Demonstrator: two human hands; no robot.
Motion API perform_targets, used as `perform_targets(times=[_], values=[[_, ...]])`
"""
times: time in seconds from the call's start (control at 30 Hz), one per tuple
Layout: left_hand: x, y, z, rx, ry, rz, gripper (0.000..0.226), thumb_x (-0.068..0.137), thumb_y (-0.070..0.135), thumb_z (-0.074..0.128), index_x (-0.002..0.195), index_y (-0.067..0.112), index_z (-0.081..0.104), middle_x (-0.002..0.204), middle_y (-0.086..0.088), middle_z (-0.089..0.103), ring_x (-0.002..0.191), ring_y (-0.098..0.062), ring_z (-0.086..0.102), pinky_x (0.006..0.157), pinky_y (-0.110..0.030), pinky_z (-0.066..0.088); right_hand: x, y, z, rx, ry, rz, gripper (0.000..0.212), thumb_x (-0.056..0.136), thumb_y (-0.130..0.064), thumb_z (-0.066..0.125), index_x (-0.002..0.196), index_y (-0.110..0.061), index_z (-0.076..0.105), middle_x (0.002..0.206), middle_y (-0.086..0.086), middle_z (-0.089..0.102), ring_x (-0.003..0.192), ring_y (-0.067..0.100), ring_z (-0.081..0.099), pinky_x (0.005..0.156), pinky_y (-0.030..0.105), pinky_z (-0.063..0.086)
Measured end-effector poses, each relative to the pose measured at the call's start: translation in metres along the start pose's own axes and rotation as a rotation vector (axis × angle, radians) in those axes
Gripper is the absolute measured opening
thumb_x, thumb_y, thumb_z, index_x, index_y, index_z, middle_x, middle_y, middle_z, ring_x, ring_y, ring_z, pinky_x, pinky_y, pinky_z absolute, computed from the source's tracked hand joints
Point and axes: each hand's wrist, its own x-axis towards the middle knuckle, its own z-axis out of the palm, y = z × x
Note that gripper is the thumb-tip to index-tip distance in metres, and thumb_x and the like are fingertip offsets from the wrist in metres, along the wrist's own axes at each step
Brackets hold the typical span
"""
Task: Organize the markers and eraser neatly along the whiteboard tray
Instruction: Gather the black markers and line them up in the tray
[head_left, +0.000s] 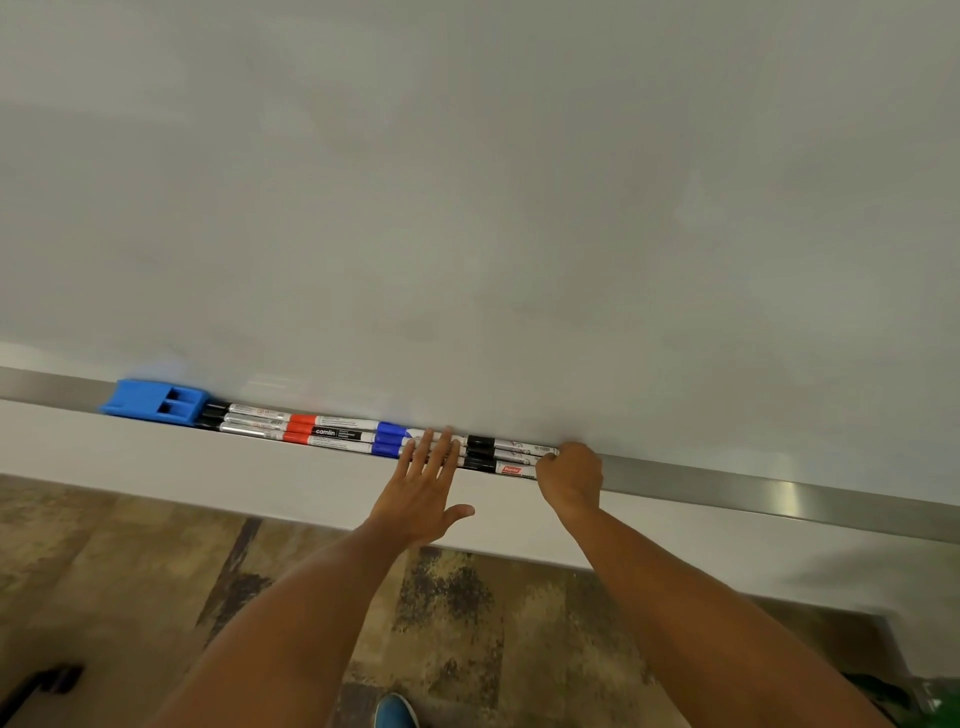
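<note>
A metal whiteboard tray (727, 480) runs along the foot of the whiteboard (467, 182), and the markers lie in it end to end in about three close rows. At the left end sits the blue eraser (156, 400), touching the first black-capped markers (249, 421). To their right come the red-capped markers (306, 431), one with a black Camlin label, then the blue-capped markers (389, 439), and last another black-capped set (498, 454) at the right end of the line.

The left hand (423, 488) is laid flat, fingers spread and straight, its fingertips resting on the markers just right of the blue caps; its grip is apart and clasps nothing. The right hand (571, 475) is curled at the right end of the rows, knuckles toward the camera, against the ends of the last black-capped markers; the curled fingers hide whether they hold a marker, so its grip cannot be told.

Below the tray are a pale wall band and a patterned floor (104, 545), with a blue shoe (396, 712) at the bottom edge.
</note>
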Motion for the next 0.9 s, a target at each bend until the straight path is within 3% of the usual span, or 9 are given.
perform_targets(times=[0.13,0.47,0.67,0.9], values=[[-0.007,-0.012,0.001,-0.016,0.004,-0.045,0.097,0.084,0.079,0.005,0.147,0.009,-0.016,0.157,-0.016,-0.017,0.145,-0.037,-0.015,0.12,-0.055,-0.001,-0.005,-0.011,0.01,-0.009,-0.026,-0.007,0.025,0.084,-0.007,0.055,0.06,-0.007,0.048,0.061,0.005,0.051,0.056,0.02,0.05,0.046,0.024,0.029],[-0.02,-0.051,0.004,-0.003,0.01,-0.096,0.099,0.085,0.079,0.011,0.15,0.006,-0.007,0.159,-0.018,-0.007,0.146,-0.038,-0.009,0.118,-0.055,0.003,-0.018,-0.043,0.035,0.008,-0.082,-0.025,0.034,0.084,-0.007,0.056,0.055,-0.012,0.04,0.055,0.002,0.046,0.05,0.015,0.046,0.041,0.022,0.025],[-0.023,-0.063,0.005,0.001,-0.007,-0.109,0.099,0.084,0.079,0.007,0.149,0.007,-0.012,0.158,-0.016,-0.013,0.146,-0.038,-0.011,0.118,-0.055,0.002,-0.028,-0.06,0.05,0.022,-0.13,-0.067,0.033,0.086,-0.007,0.053,0.057,-0.013,0.039,0.059,0.001,0.045,0.055,0.018,0.047,0.042,0.023,0.025],[-0.024,-0.067,0.006,-0.003,-0.009,-0.113,0.099,0.084,0.079,0.008,0.148,0.007,-0.014,0.158,-0.016,-0.016,0.145,-0.038,-0.012,0.117,-0.054,-0.001,-0.032,-0.063,0.055,-0.025,-0.129,-0.101,0.015,0.086,-0.011,0.054,0.072,-0.009,0.049,0.08,0.009,0.058,0.07,0.023,0.052,0.059,0.028,0.037]])
